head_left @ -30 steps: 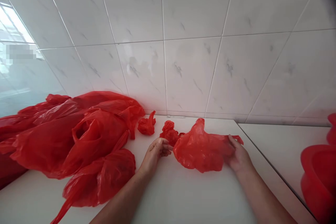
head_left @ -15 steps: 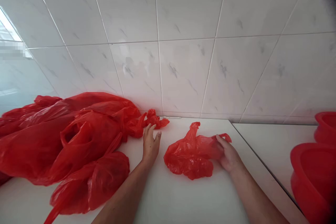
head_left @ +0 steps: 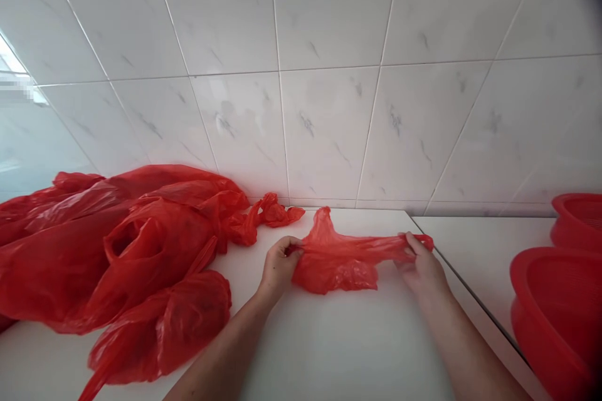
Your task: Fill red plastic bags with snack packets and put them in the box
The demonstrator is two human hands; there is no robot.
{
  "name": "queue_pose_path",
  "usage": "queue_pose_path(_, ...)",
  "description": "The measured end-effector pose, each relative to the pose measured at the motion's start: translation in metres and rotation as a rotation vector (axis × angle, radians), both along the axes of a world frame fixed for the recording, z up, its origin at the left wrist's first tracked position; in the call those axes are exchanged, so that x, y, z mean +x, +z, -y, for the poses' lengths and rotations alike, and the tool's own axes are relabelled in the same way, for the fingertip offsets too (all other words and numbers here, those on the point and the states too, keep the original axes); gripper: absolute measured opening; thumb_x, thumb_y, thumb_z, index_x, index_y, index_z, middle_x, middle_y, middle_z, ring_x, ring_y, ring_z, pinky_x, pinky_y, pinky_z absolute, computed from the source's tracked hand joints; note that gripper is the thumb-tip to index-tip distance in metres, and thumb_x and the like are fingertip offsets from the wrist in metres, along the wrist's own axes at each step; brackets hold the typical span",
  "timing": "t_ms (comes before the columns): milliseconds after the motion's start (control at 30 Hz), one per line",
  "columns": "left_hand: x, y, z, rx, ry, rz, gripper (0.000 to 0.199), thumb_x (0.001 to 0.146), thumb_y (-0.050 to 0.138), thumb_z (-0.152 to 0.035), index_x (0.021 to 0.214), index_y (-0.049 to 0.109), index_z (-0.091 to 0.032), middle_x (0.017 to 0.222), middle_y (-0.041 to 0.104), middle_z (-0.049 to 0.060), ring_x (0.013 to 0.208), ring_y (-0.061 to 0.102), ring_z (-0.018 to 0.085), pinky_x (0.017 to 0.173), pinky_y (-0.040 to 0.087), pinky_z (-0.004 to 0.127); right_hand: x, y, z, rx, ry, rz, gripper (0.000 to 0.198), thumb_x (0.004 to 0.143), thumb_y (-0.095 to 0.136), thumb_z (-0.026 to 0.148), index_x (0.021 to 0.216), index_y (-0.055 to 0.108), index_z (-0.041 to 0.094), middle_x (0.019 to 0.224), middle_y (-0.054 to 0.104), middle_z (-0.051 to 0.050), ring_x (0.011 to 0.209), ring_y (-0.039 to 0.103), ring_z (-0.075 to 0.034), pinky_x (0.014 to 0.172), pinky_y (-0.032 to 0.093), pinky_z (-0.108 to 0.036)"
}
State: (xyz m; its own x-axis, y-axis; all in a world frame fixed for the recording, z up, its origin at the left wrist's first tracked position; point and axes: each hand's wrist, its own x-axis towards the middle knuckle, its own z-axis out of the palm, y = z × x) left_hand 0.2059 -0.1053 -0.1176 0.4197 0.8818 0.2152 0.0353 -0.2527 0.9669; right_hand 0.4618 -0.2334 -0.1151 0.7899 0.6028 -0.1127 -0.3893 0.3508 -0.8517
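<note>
A thin red plastic bag point(head_left: 341, 263) is stretched sideways between my two hands, low over the white tabletop point(head_left: 343, 344). My left hand point(head_left: 281, 263) pinches its left end between thumb and fingers. At the other end, my right hand point(head_left: 420, 263) grips a narrow gathered strip, with a small tip poking out past the fingers. One flap of the bag stands up at the upper left, and its lower part hangs loose and crumpled.
A big heap of crumpled red plastic bags point(head_left: 155, 250) covers the table's left side. Two red plastic basins point(head_left: 536, 319) stand at the right, beyond a seam between tabletops. A tiled wall point(head_left: 329, 131) rises behind.
My left hand has moved from beside the heap to the bag's left end and closed on it. My right hand has shifted right, and the bag is now pulled out straighter.
</note>
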Motion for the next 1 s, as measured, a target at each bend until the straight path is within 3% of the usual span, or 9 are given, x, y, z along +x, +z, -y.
queue_pose_path(167,-0.001,-0.003,-0.006,0.034,0.14,0.159,0.006,0.067,0.053,-0.015,0.072,0.052,-0.019,0.066,0.05,-0.005,0.056,0.043,0.008,0.052,0.034,0.019,0.008,0.017,0.006,-0.031,-0.079,0.105,0.034,0.064,0.075,0.043,0.084,0.058,0.021,0.065,0.055,0.004,0.063,0.058,-0.012,0.057,0.05,-0.023)
queue_pose_path(300,0.0,-0.003,-0.005,0.045,0.188,0.22,0.011,0.065,0.053,-0.012,0.069,0.046,-0.02,0.065,0.047,-0.006,0.057,0.042,0.008,0.054,0.033,0.018,-0.005,0.038,0.009,-0.131,-0.246,0.242,0.059,0.064,0.077,0.041,0.115,0.051,0.026,0.109,0.059,-0.003,0.108,0.055,-0.02,0.086,0.048,-0.034)
queue_pose_path(367,0.001,0.0,-0.002,0.041,0.19,0.231,0.014,0.066,0.054,-0.013,0.074,0.045,-0.021,0.067,0.047,-0.007,0.058,0.043,0.008,0.055,0.034,0.018,-0.02,0.05,0.012,-0.203,-0.394,0.465,0.065,0.069,0.075,0.037,0.126,0.046,0.028,0.126,0.052,-0.005,0.121,0.046,-0.021,0.096,0.041,-0.037)
queue_pose_path(433,0.003,0.003,0.002,0.039,0.166,0.23,0.017,0.068,0.056,-0.014,0.079,0.046,-0.022,0.071,0.049,-0.006,0.061,0.045,0.009,0.057,0.037,0.019,-0.039,0.062,0.014,-0.233,-0.435,0.787,0.048,0.078,0.066,0.036,0.122,0.052,0.026,0.127,0.053,-0.005,0.117,0.049,-0.021,0.096,0.041,-0.036)
queue_pose_path(500,0.005,0.007,0.008,0.04,0.129,0.222,0.018,0.071,0.056,-0.015,0.084,0.046,-0.022,0.075,0.051,-0.005,0.064,0.048,0.009,0.058,0.039,0.019,-0.058,0.068,0.013,-0.22,-0.302,1.052,0.029,0.086,0.055,0.036,0.112,0.059,0.025,0.119,0.059,-0.004,0.107,0.055,-0.019,0.091,0.044,-0.033)
queue_pose_path(600,0.006,0.01,0.017,0.051,0.087,0.202,0.017,0.073,0.054,-0.015,0.085,0.044,-0.022,0.075,0.05,-0.005,0.062,0.047,0.009,0.056,0.039,0.019,-0.077,0.064,0.008,-0.197,0.006,1.21,0.023,0.093,0.045,0.036,0.104,0.061,0.025,0.11,0.063,-0.002,0.102,0.058,-0.018,0.088,0.045,-0.03)
queue_pose_path(733,0.007,0.004,0.018,0.086,0.096,0.161,0.018,0.069,0.048,-0.01,0.082,0.044,-0.022,0.071,0.047,-0.006,0.058,0.043,0.008,0.053,0.037,0.019,-0.092,0.044,0.002,-0.415,0.283,1.311,0.028,0.097,0.034,0.034,0.099,0.06,0.024,0.087,0.066,0.0,0.078,0.06,-0.015,0.068,0.044,-0.026)
queue_pose_path(900,0.005,-0.001,0.009,0.188,0.172,0.084,0.023,0.063,0.046,-0.005,0.081,0.05,-0.02,0.073,0.053,-0.002,0.062,0.05,0.012,0.056,0.041,0.022,-0.114,0.031,-0.001,-0.572,0.428,1.493,0.027,0.09,0.042,0.021,0.065,0.051,0.02,0.054,0.051,0.004,0.05,0.044,-0.011,0.049,0.025,-0.025)
queue_pose_path(1000,0.001,0.01,0.02,0.318,0.243,0.09,0.028,0.066,0.05,-0.007,0.09,0.054,-0.021,0.1,0.059,0.005,0.092,0.057,0.019,0.077,0.047,0.032,-0.123,0.027,-0.002,-0.553,0.465,1.495,0.021,0.082,0.048,0.013,0.063,0.051,0.019,0.055,0.053,0.003,0.049,0.043,-0.01,0.048,0.023,-0.025)
